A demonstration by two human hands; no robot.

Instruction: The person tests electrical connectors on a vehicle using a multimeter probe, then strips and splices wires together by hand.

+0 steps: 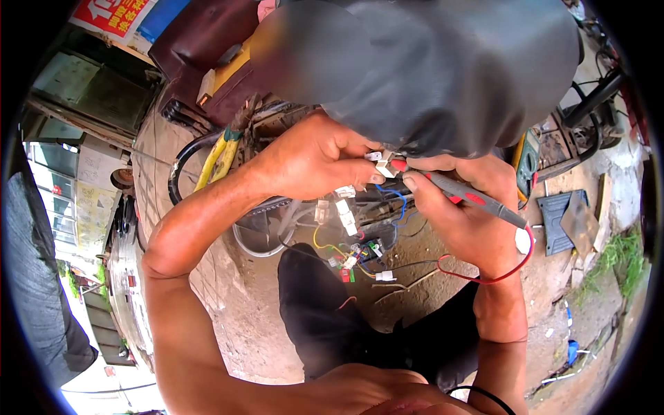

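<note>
My left hand [308,155] is closed, pinching a small white plastic wire connector [384,164] between thumb and fingers. My right hand [465,207] wraps around a grey and red multimeter probe [477,198], its red end at the connector. Whether the metal tip touches a contact is hidden. A red lead [529,252] runs from the back of the probe around my right wrist. Just below my hands hang a blue wire [402,204] and another white connector [346,217]. Lower down is a cluster of coloured wires and small connectors [351,261].
A large dark grey rounded shape [456,76] covers the top middle. A multimeter [529,166] stands at the right. Yellow-handled cutters [221,155] lie beside the maroon seat [200,48]. My dark-trousered knees [311,297] are below; a dark plastic panel [557,221] lies on the ground.
</note>
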